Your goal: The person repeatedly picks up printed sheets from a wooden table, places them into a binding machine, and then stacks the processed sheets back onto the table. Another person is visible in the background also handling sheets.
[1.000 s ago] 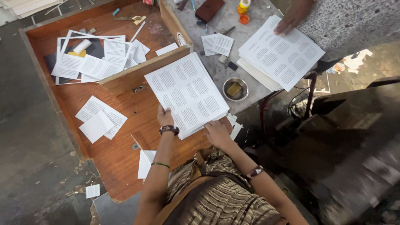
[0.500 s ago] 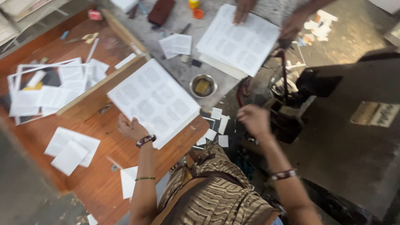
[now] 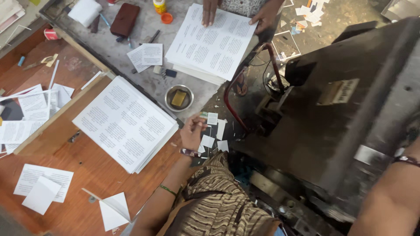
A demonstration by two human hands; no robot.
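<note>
Left hand (image 3: 192,132) sits at the right edge of the reddish wooden table (image 3: 87,175), just right of the thick stack of white printed sheets (image 3: 124,122). Fingers are curled together, tips pinched on what looks like a small white paper slip (image 3: 212,118); the contact itself is too small to confirm. More small white cut slips (image 3: 208,141) lie scattered just near and right of the hand, in the gap beside the dark metal machine (image 3: 332,118).

Right arm (image 3: 389,196) crosses the near right corner, a bracelet at the wrist; the hand itself is out of frame, so finger state cannot be told.

A round steel bowl holding a yellow sponge (image 3: 179,98) stands on the grey stone counter (image 3: 131,35), just far of the left hand. Far side: another person's two hands (image 3: 236,13) rest flat on a second white printed stack (image 3: 210,46). Loose printed sheets (image 3: 41,179) lie on the table's near left.
</note>
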